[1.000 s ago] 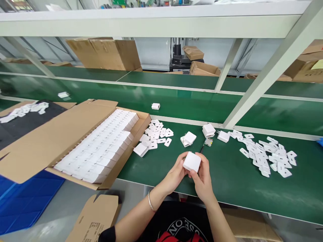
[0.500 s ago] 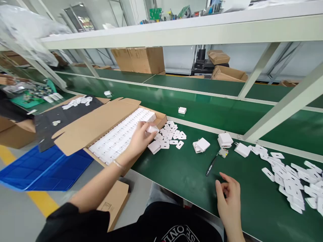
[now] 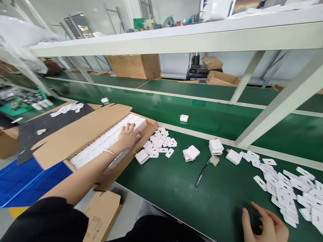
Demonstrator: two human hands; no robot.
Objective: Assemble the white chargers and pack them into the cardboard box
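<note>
My left hand (image 3: 128, 136) reaches into the long cardboard box (image 3: 151, 129), its fingers bent down over the rows of white chargers (image 3: 97, 149). Whatever lies under its fingertips is hidden from me. My right hand (image 3: 266, 225) hovers low over the green bench, thumb and fingers apart, nothing between them. Just right of the box lie loose white slotted plates (image 3: 161, 139) and one white charger housing (image 3: 142, 156). Mid-bench are a stacked pair of white housings (image 3: 192, 153), black tweezers (image 3: 201, 176) and a small circuit board (image 3: 214, 160).
A big heap of white slotted plates (image 3: 284, 195) spreads along the right. More chargers (image 3: 216, 147) stand near the bench's raised strip, with one charger (image 3: 184, 118) beyond it. A slanted post (image 3: 275, 104) and an overhead shelf (image 3: 176, 43) frame the bench.
My left hand has carried a white charger from above the loose plates leftward into the box. My right hand has moved right and nearer to me, away from the tweezers. The view has shifted slightly.
</note>
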